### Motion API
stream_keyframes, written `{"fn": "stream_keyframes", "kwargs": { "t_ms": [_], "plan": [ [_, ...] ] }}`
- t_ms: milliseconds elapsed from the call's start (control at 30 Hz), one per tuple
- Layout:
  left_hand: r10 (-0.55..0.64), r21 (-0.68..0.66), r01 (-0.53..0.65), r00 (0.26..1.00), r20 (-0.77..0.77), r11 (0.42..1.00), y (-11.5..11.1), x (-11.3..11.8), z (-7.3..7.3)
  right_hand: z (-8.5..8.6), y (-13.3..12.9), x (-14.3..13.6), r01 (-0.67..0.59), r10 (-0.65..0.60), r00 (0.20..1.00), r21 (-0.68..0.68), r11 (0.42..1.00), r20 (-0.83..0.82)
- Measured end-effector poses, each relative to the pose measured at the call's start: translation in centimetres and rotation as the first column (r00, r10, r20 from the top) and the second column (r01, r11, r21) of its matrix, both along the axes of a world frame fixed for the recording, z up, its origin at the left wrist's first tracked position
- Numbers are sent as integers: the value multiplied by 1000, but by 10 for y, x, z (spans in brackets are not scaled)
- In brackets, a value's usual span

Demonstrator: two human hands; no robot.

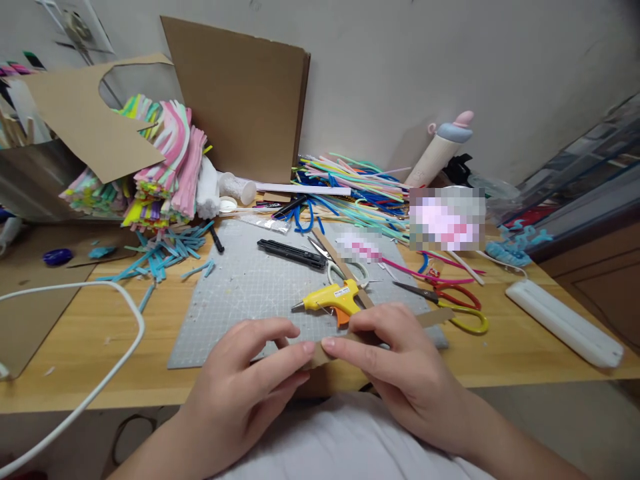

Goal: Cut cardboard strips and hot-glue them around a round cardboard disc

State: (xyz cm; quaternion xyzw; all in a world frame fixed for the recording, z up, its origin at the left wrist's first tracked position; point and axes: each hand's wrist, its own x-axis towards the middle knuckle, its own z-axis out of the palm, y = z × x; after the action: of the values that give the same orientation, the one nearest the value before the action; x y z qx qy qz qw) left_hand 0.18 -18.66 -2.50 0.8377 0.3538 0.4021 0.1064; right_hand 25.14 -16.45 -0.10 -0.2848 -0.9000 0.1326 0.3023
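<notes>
At the near edge of the counter [75, 347] our left hand [245, 380] has its fingers pressed together on the left end of a cardboard strip [434, 318], pinching it against the thumb. The strip runs rightward over the grey cutting mat [240, 293], just in front of the yellow glue gun [334, 298]. Our right hand [395, 353] pinches the strip's middle, fingers curled over it. To fold or press it well, we judge both pinches should stay close together and firm, keeping the strip flat and clear of the gun's nozzle. Red and yellow scissors [457, 307] lie just beyond
</notes>
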Motion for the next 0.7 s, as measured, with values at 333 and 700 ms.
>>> {"fn": "stream_keyframes", "kwargs": {
  "t_ms": [333,700],
  "plan": [
    [95,-180,-76,990,100,981,-5,6,8,2,0,-2,13,-12,1000,5,1000,-13],
    [32,-132,-14,990,135,991,-2,6,7,1,1,-3,13,-13,1000,-3,1000,-19]
  ]
}}
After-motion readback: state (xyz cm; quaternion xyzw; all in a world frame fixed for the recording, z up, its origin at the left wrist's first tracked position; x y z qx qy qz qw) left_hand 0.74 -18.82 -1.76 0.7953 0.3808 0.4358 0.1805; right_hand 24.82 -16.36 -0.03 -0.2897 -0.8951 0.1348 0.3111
